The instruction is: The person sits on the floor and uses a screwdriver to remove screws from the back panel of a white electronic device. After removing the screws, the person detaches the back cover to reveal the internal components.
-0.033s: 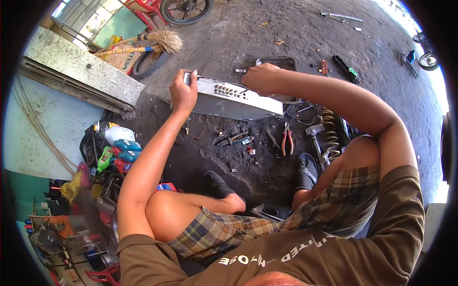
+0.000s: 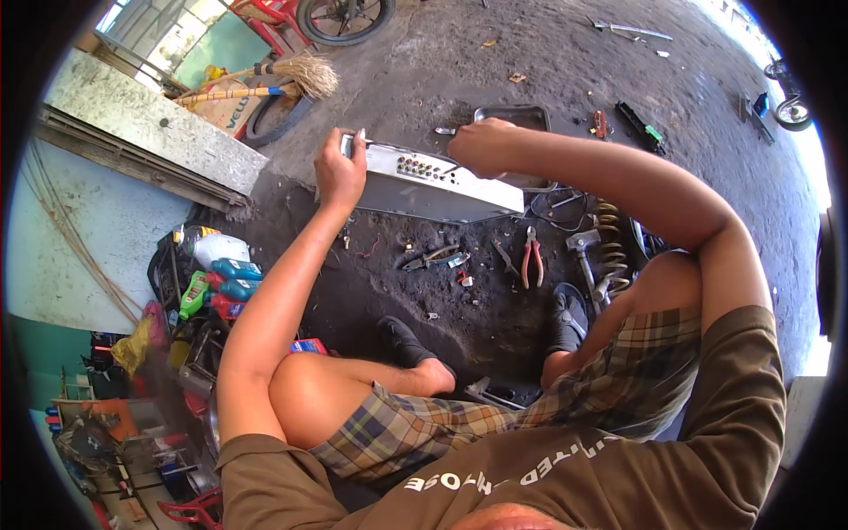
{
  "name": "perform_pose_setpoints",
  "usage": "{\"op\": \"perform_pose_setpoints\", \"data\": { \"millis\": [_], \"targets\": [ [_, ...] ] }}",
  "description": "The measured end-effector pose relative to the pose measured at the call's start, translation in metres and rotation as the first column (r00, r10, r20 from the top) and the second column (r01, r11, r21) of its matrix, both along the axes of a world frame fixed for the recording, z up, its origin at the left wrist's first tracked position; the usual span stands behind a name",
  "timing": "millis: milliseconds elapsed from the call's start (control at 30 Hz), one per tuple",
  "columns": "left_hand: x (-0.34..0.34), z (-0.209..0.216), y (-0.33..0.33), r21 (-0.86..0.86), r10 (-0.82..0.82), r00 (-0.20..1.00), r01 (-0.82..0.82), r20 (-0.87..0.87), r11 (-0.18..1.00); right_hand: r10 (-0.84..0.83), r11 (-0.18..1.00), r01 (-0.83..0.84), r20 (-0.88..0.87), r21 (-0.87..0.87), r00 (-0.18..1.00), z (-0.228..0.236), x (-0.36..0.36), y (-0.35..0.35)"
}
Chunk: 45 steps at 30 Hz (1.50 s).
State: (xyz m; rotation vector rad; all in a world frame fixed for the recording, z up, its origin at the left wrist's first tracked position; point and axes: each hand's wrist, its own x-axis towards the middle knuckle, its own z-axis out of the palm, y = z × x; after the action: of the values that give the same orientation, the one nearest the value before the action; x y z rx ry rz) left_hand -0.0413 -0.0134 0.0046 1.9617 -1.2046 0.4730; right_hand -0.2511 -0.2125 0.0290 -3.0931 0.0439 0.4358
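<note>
A flat grey metal audio unit (image 2: pixel 424 196) stands on its edge on the dark ground, its white back panel with rows of coloured jacks facing up. My left hand (image 2: pixel 341 175) grips its left end, thumb and fingers over the corner. Above the panel's right part, my right hand (image 2: pixel 481 148) is closed around a screwdriver (image 2: pixel 450 169). Only its thin dark shaft shows, reaching down beside the jacks; the fist hides the handle. Behind the right hand lies a dark metal tray (image 2: pixel 539 119), partly covered by my forearm.
Between my feet and the unit lie red-handled pliers (image 2: pixel 533 258) and another pair of pliers (image 2: pixel 431 258). A hammer (image 2: pixel 583 243) and a coil spring (image 2: pixel 611 238) are by my right knee. Several bottles (image 2: pixel 234 268) stand at left; a straw broom (image 2: pixel 309 76) lies farther off.
</note>
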Motion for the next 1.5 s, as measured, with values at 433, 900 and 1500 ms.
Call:
{"op": "perform_pose_setpoints", "data": {
  "millis": [433, 900, 1500],
  "targets": [
    [0.006, -0.003, 0.002, 0.022, 0.031, 0.999, -0.032, 0.037, 0.999, -0.159, 0.977, 0.145, 0.083, 0.155, 0.984, -0.024, 0.03, 0.013],
    [-0.005, 0.003, -0.009, -0.003, -0.021, 0.998, 0.021, 0.058, 1.0, -0.348, 0.89, 0.264, 0.18, 0.371, 0.92, -0.049, 0.044, 0.004],
    [0.006, -0.004, 0.014, 0.026, -0.027, 1.0, 0.026, 0.006, 0.999, -0.389, -0.01, 0.816, -0.754, 0.578, 0.529, -0.105, -0.029, -0.045]
  ]
}}
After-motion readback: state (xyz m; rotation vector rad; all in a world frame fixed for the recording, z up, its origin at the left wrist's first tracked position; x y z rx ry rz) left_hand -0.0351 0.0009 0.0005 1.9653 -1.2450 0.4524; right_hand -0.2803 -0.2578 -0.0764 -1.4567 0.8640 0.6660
